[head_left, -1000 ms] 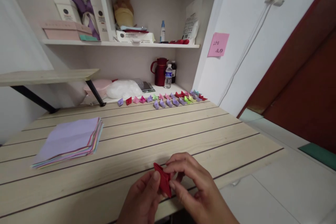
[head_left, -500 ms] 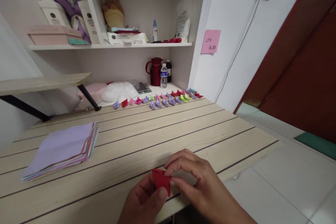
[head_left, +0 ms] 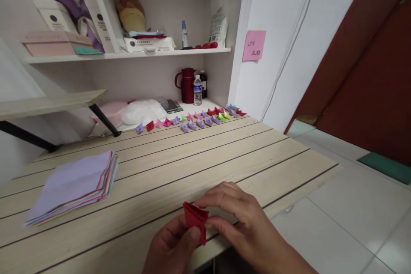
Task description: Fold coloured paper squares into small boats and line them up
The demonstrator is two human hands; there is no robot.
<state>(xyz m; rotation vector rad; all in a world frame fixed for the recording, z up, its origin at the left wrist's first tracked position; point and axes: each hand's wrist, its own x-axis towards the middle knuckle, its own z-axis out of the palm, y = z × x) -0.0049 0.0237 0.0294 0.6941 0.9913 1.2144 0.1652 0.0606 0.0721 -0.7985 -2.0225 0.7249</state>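
Observation:
A small red folded paper piece is held just above the near edge of the wooden table. My left hand pinches it from below with thumb and fingers closed. From the right, my right hand grips the same piece with its fingertips pressed together on the fold. To the left lies a stack of coloured paper sheets, its top sheet pale purple. Several small folded paper pieces in red, pink, purple and green stand in rows at the table's far side.
Behind the table is a white shelf unit with a dark red jug, a water bottle, a pink bowl and a white plastic bag. A pink sticky note hangs on the wall. A tiled floor and a red door lie to the right.
The view has shifted right and slightly down, so the table's things slid left in the picture. My hands turned the red piece a little; both still grip it.

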